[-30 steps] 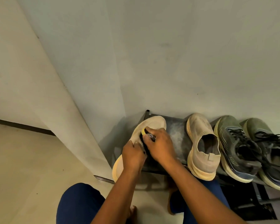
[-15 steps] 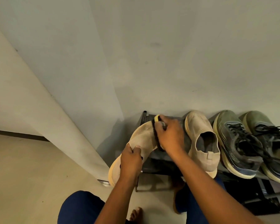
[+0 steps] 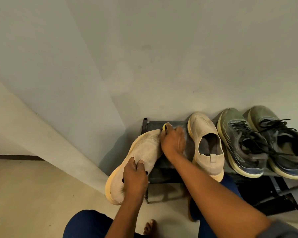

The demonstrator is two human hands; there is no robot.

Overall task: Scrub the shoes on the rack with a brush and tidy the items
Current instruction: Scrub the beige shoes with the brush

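Note:
My left hand grips a beige knit shoe at its collar, holding it tilted with the toe over the left end of the dark shoe rack. My right hand holds a brush with a yellow tip against the toe of that shoe; most of the brush is hidden under my fingers. The matching beige shoe stands on the rack just right of my right hand.
A pair of grey-green laced sneakers fills the right part of the rack, against the white wall. A lower rack tier shows below. My knees and a bare foot are on the beige floor in front.
My right hand has slid the brush from the shoe's middle up to its toe. The held shoe has tilted further left and down in my left hand.

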